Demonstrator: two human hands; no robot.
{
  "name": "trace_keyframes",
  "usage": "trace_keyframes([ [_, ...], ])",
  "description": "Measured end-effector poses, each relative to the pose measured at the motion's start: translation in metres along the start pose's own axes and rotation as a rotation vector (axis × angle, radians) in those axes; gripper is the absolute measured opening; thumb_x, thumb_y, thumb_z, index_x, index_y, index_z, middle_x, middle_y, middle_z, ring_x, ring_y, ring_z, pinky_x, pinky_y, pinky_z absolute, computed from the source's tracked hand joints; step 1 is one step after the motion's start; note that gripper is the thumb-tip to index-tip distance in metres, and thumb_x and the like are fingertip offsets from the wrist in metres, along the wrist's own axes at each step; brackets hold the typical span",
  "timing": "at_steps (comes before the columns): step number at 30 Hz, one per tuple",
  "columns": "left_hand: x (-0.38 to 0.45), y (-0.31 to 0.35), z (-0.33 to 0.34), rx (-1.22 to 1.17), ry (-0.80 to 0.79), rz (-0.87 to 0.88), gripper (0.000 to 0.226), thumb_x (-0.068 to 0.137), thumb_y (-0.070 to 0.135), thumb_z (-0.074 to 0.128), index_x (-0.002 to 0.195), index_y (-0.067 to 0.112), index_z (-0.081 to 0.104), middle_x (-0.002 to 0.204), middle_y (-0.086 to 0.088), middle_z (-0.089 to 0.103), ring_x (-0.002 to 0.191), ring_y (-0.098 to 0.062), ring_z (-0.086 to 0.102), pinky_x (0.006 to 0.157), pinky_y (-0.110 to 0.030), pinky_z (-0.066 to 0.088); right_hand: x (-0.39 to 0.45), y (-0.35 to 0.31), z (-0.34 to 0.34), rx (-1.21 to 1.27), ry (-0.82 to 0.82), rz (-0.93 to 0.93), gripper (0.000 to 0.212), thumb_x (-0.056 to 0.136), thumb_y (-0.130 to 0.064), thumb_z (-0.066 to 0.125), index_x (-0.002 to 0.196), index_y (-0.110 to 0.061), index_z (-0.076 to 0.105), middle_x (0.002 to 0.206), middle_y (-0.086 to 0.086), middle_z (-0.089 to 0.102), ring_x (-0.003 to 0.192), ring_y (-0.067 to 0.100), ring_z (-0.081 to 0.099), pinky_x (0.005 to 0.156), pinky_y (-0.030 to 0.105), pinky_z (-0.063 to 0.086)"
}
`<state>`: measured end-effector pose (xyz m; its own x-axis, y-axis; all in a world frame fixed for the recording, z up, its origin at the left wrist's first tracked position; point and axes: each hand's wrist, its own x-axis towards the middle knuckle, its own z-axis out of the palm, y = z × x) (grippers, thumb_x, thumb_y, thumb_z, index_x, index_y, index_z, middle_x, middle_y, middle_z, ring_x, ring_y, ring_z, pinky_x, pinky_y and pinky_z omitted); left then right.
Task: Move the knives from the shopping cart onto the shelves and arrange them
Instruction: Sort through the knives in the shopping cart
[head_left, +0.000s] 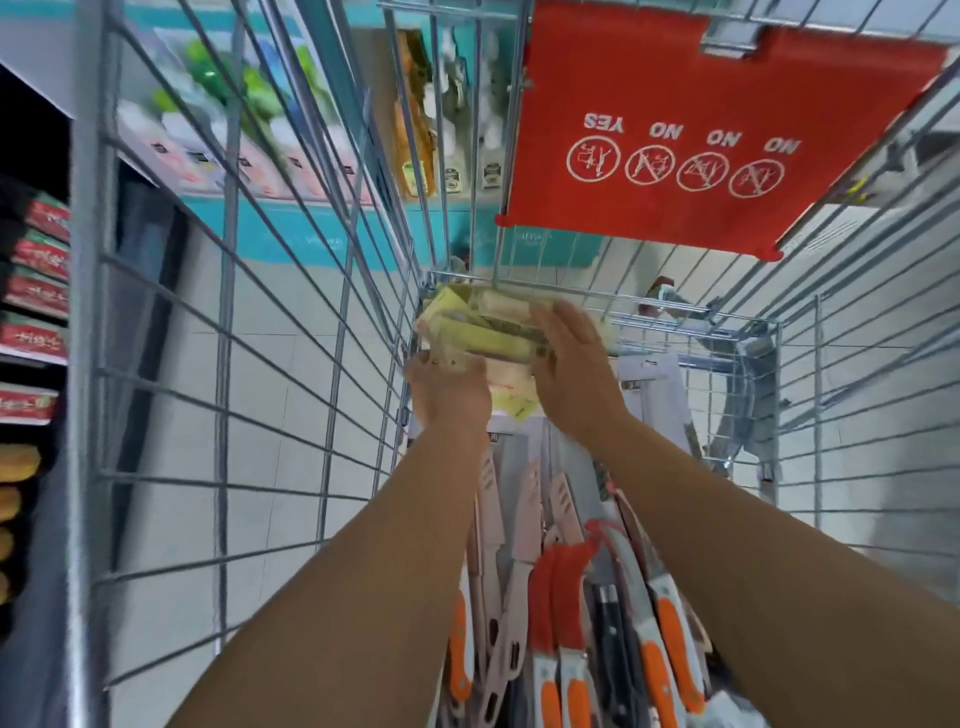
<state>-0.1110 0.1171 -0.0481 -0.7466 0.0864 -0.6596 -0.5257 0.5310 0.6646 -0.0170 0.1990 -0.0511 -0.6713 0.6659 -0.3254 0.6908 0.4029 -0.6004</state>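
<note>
I look down into a wire shopping cart (332, 291). Both arms reach to its far end. My left hand (449, 395) and my right hand (576, 364) together hold a stack of yellow-green packaged knives (483, 325), the left under its near edge, the right over its right side. Lower in the cart lie pink sheathed knives (519, 525), orange-handled knives (670, 639) and red-sheathed ones (561, 587). A white knife package (660, 395) lies beyond my right wrist.
A red child-seat flap (701, 130) with YES/NO signs hangs at the cart's far end. A shelf with coloured goods (234, 119) shows through the left wires. Dark shelves with red packets (36, 291) stand at far left. The floor is pale tile.
</note>
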Motion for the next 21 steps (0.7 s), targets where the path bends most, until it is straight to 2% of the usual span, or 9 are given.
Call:
trace_keyframes([
  [3, -0.008, 0.004, -0.006, 0.211, -0.059, 0.173, 0.069, 0.086, 0.014, 0.068, 0.144, 0.019, 0.031, 0.134, -0.006, 0.052, 0.118, -0.028, 0.055, 0.094, -0.033, 0.048, -0.003, -0.002, 0.000, -0.086, -0.001, -0.003, 0.059, 0.098, -0.019, 0.038, 0.152, -0.026, 0.016, 0.161, -0.006, 0.006, 0.148, 0.019, -0.002, 0.120, 0.048, 0.006],
  [5, -0.018, 0.003, -0.011, 0.401, -0.111, 0.277, 0.070, 0.091, 0.014, 0.062, 0.149, 0.022, 0.023, 0.140, -0.006, 0.044, 0.124, -0.027, 0.049, 0.085, -0.023, 0.039, -0.011, -0.004, -0.001, -0.174, 0.004, 0.031, 0.063, 0.097, -0.023, 0.038, 0.152, -0.029, 0.008, 0.161, -0.009, 0.000, 0.148, 0.017, -0.007, 0.117, 0.050, 0.003],
  [6, -0.021, 0.000, -0.014, 0.494, -0.131, 0.316, 0.070, 0.092, 0.015, 0.060, 0.149, 0.022, 0.021, 0.142, -0.009, 0.040, 0.125, -0.026, 0.047, 0.084, -0.024, 0.037, -0.017, -0.005, -0.002, -0.192, 0.006, 0.041, 0.065, 0.097, -0.024, 0.039, 0.152, -0.029, 0.006, 0.161, -0.009, -0.002, 0.148, 0.017, -0.008, 0.117, 0.051, 0.004],
  [8, -0.027, -0.005, -0.022, 0.666, -0.157, 0.404, 0.065, 0.092, 0.017, 0.058, 0.148, 0.019, 0.024, 0.146, -0.012, 0.035, 0.128, -0.027, 0.042, 0.092, -0.030, 0.040, -0.031, -0.008, -0.002, -0.188, 0.008, 0.057, 0.065, 0.097, -0.025, 0.039, 0.153, -0.027, 0.006, 0.161, -0.007, -0.003, 0.148, 0.017, -0.007, 0.117, 0.050, 0.004],
  [11, -0.040, -0.016, -0.036, 0.881, -0.221, 0.536, 0.064, 0.093, 0.017, 0.054, 0.148, 0.017, 0.023, 0.146, -0.010, 0.032, 0.128, -0.029, 0.039, 0.097, -0.040, 0.040, -0.056, -0.011, -0.002, -0.193, 0.016, 0.057, 0.063, 0.098, -0.024, 0.040, 0.153, -0.022, 0.009, 0.161, -0.002, 0.003, 0.148, 0.018, -0.003, 0.117, 0.044, 0.003],
  [14, -0.056, -0.028, -0.049, 0.962, -0.295, 0.568, 0.068, 0.094, 0.021, 0.053, 0.151, 0.017, 0.016, 0.148, -0.010, 0.031, 0.129, -0.031, 0.040, 0.100, -0.043, 0.041, -0.085, -0.012, 0.000, -0.197, -0.002, 0.033, 0.063, 0.098, -0.022, 0.041, 0.153, -0.018, 0.012, 0.161, 0.002, 0.009, 0.148, 0.020, 0.003, 0.118, 0.039, 0.006],
  [17, -0.072, -0.043, -0.063, 1.017, -0.353, 0.557, 0.071, 0.094, 0.024, 0.054, 0.152, 0.018, 0.012, 0.150, -0.012, 0.029, 0.131, -0.032, 0.037, 0.100, -0.045, 0.041, -0.118, -0.010, 0.002, -0.177, -0.048, 0.045, 0.063, 0.097, -0.022, 0.042, 0.153, -0.017, 0.014, 0.160, 0.003, 0.011, 0.148, 0.021, 0.007, 0.119, 0.041, 0.012],
  [21, -0.093, -0.073, -0.084, 1.060, -0.355, 0.564, 0.073, 0.090, 0.025, 0.058, 0.149, 0.016, 0.015, 0.149, -0.013, 0.030, 0.133, -0.033, 0.035, 0.103, -0.047, 0.040, -0.163, -0.004, 0.012, -0.210, -0.057, 0.053, 0.060, 0.096, -0.027, 0.042, 0.151, -0.015, 0.021, 0.158, 0.008, 0.020, 0.146, 0.026, 0.016, 0.118, 0.043, 0.016],
])
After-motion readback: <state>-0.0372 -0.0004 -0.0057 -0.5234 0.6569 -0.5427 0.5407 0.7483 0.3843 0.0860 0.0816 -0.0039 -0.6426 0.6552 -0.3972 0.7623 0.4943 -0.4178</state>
